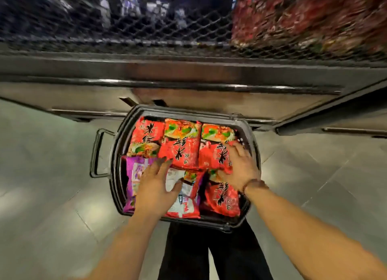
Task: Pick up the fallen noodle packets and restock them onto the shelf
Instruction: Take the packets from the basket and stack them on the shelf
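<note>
Left hand (156, 185) flat, fingers spread, on purple foil packet (136, 170); right hand (238, 166) splayed over red foil noodle packet (215, 156). Neither clasps yet, likely sorting. Black plastic basket (117, 154) beneath palms; wire-mesh shelf (146, 28) beyond fingertips.

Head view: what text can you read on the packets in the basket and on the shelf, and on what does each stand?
"米线": large black brush characters on the red noodle packet in the far left corner of the black plastic basket; the other red packets show the same, upside down.
Purple packet: white characters, blurred.
White back panel beside the left hand: print too small.
Shelf packets: blurred.
</note>
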The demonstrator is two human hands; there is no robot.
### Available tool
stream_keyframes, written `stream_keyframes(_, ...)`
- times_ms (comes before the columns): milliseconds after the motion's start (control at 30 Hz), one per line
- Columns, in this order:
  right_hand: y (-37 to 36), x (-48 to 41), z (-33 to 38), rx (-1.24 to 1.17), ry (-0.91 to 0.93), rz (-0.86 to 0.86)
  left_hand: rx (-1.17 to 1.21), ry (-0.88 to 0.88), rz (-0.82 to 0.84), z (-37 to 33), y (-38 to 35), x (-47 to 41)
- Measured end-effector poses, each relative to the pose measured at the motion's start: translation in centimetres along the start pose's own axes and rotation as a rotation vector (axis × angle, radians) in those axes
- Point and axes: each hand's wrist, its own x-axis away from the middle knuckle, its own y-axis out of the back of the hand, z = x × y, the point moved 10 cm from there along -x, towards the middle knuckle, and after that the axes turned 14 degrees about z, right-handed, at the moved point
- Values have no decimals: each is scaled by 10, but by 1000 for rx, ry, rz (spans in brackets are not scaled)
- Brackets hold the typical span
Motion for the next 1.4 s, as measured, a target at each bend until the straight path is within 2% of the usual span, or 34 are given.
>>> stream_keyframes(200,-35,-58,-11,87,54,-74,77,2,27,39,-50,-32)
stream_keyframes(300,-44,-73,-13,62,79,-115,127,-58,15,43,-62,-40)
stream_keyframes(433,-42,-75,-13,-68,72,-195,156,-114,10,48,-72,-41)
stream_keyframes(600,-1,-38,-1,-357,148,-453,299,-98,103,49,-75,-40)
stream_keyframes(733,12,-5,44,-546,185,-402,452,-222,195,19,-67,-37)
stream_keyframes(833,-7,0,64,-801,57,-333,651,-248,150,9,-56,-37)
stream_keyframes(900,-21,-3,85,-906,43,-223,789,-209,46,18,-45,-39)
stream_keyframes(1000,-36,-9,131,-973,208,84,1166,-96,-78,50,-34,-43)
stream_keyframes(1067,-44,-14,144,-948,230,212,1287,-47,-137,73,-24,-47)
stream_keyframes(1133,-42,-26,134,-910,205,137,1247,2,-136,89,-16,-50)
stream_keyframes(1267,-16,-59,75,-863,-3,-284,1327,120,-111,113,-19,-46)
stream_keyframes(1333,-22,-84,54,-910,-139,-252,1387,221,-116,127,-28,-41)
stream_keyframes(1400,-39,-107,47,-1013,-223,-92,1426,321,-127,140,-38,-35)
